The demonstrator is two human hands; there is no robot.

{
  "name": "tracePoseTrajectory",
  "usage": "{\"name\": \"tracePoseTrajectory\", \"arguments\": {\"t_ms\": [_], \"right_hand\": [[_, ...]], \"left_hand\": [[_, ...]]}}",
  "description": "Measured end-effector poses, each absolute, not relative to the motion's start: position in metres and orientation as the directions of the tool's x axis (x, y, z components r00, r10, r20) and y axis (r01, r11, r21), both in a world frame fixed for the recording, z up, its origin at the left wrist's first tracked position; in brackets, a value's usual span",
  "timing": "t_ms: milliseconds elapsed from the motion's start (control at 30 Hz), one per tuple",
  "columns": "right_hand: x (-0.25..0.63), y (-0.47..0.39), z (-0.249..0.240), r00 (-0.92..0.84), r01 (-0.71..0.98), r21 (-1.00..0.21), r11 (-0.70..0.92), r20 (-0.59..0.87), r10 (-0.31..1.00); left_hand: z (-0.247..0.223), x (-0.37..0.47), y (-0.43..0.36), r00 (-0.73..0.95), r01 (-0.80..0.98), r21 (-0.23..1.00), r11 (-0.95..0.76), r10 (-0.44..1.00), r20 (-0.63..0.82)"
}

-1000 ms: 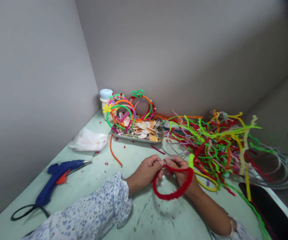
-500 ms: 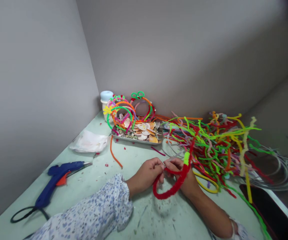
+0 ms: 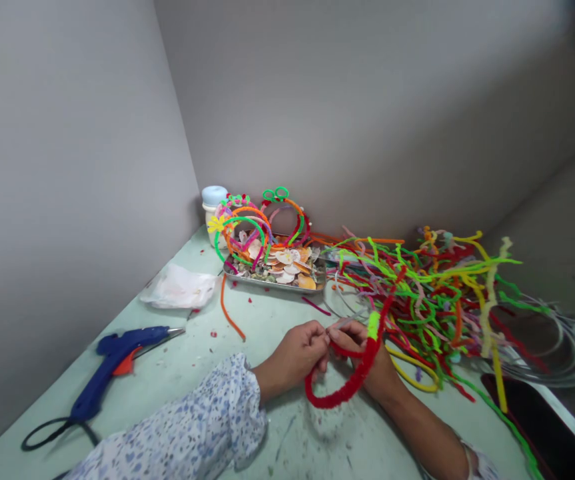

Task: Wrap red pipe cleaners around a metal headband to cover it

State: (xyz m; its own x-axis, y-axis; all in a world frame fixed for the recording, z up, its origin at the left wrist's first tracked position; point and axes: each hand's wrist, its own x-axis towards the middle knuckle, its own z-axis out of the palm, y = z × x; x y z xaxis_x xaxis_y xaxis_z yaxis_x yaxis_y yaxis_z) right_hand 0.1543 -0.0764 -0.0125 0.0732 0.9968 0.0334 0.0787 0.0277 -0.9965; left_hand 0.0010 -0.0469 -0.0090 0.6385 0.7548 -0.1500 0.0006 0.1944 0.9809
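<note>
A curved red pipe-cleaner headband (image 3: pixel 340 395) with a short lime-green band loops below and in front of my right hand. My left hand (image 3: pixel 300 353) is closed in a pinch, thumb against forefinger, at the headband's red end. Directly opposite, the fingertips of my right hand (image 3: pixel 354 340) pinch the same end, nearly touching the left ones. The fuzzy strip's free tip rises past the right hand toward the pile of pipe cleaners (image 3: pixel 427 287). What lies between the fingertips is partly hidden.
A metal tray (image 3: pixel 277 288) of shells carries finished headbands (image 3: pixel 247 220) at the back, beside a blue-lidded jar (image 3: pixel 214 200). On the left are a blue glue gun (image 3: pixel 112 363) and a plastic bag (image 3: pixel 180 287). A dark phone-like slab (image 3: pixel 532 420) lies right.
Both hands keep their pinch and have barely shifted. The headband's free tip leans slightly more to the right. The whole view has moved a little.
</note>
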Motion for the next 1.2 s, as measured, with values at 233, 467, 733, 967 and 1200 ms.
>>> {"name": "tracePoseTrajectory", "arguments": {"t_ms": [233,467,733,967,1200], "right_hand": [[0.151,-0.077,-0.011,0.152,0.017,-1.000,-0.005,-0.002,0.988],[0.151,-0.076,-0.007,0.275,0.023,-1.000,-0.014,-0.007,0.961],[0.154,-0.070,-0.022,0.207,-0.112,-0.994,0.011,-0.012,0.978],[0.151,-0.071,-0.016,0.092,0.020,-1.000,0.008,0.010,0.996],[0.147,-0.074,-0.002,0.137,0.181,-0.984,0.009,0.035,0.990]], "left_hand": [[0.000,-0.001,-0.045,0.663,-0.047,0.968,0.247,0.732,-0.155],[-0.001,-0.002,-0.043,0.637,-0.084,0.973,0.215,0.763,-0.113],[-0.010,-0.001,-0.042,0.606,-0.120,0.959,0.257,0.784,-0.134],[-0.011,0.000,-0.041,0.547,-0.174,0.947,0.270,0.826,-0.135],[-0.013,0.000,-0.042,0.559,-0.181,0.954,0.238,0.823,-0.099]]}}
